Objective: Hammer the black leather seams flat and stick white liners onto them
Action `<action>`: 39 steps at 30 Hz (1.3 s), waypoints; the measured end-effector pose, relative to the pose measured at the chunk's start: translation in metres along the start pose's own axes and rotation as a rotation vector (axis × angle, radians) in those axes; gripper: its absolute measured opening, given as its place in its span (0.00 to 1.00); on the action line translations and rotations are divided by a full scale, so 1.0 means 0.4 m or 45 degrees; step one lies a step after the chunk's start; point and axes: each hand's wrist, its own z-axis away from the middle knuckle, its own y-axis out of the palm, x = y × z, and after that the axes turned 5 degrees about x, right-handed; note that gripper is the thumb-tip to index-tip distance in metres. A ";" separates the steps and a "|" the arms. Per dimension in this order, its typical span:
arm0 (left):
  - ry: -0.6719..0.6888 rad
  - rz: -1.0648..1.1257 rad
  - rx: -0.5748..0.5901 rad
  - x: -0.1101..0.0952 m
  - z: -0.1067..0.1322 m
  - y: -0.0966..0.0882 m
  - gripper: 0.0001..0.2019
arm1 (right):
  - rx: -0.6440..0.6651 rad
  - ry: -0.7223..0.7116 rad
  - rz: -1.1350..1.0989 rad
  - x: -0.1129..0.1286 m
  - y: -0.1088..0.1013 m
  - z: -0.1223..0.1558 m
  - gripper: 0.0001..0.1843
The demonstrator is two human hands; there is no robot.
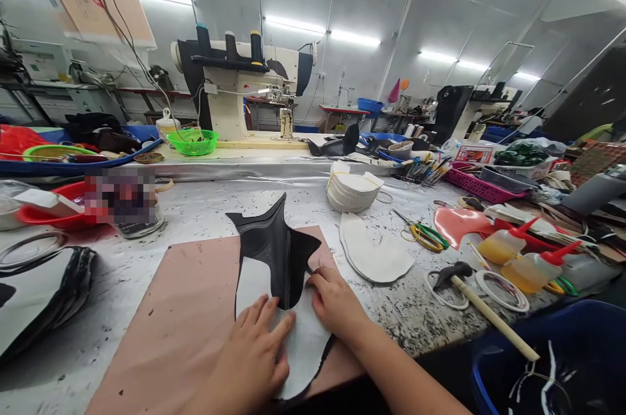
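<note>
A black leather shoe-upper piece [274,252] with a white lining piece [303,343] under it lies on a pinkish-brown work board [190,317]. My left hand [252,353] lies flat on the white lining, fingers stretched out and pressing down. My right hand [332,301] rests at the right edge of the black piece, its fingers curled and pressing where black meets white. Neither hand holds anything lifted off the board.
A white cut piece [374,252], a stack of white pieces [352,190], scissors [425,235], glue bottles [531,268], a hammer [482,307] and tape rings lie right. A sewing machine [244,85] stands behind. A blue bin [562,363] sits lower right, black-and-white pieces [39,297] left.
</note>
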 end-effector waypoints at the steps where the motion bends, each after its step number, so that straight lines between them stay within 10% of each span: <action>1: 0.043 -0.017 -0.050 -0.009 -0.012 0.000 0.22 | 0.006 -0.001 -0.012 -0.003 -0.004 0.000 0.13; 9: 0.335 -0.036 -0.206 -0.001 -0.129 0.012 0.19 | 0.031 -0.028 0.025 -0.009 -0.003 -0.028 0.12; 28: 0.278 0.123 -0.257 0.011 -0.123 0.004 0.18 | 0.072 -0.085 0.032 -0.027 -0.026 -0.065 0.09; 34: 0.284 0.161 -0.339 0.018 -0.122 0.010 0.16 | -0.144 -0.355 -0.057 -0.016 0.036 0.093 0.13; 39: 0.520 0.211 -0.489 0.005 -0.120 0.046 0.08 | -0.093 -0.166 -0.580 -0.023 0.038 0.189 0.14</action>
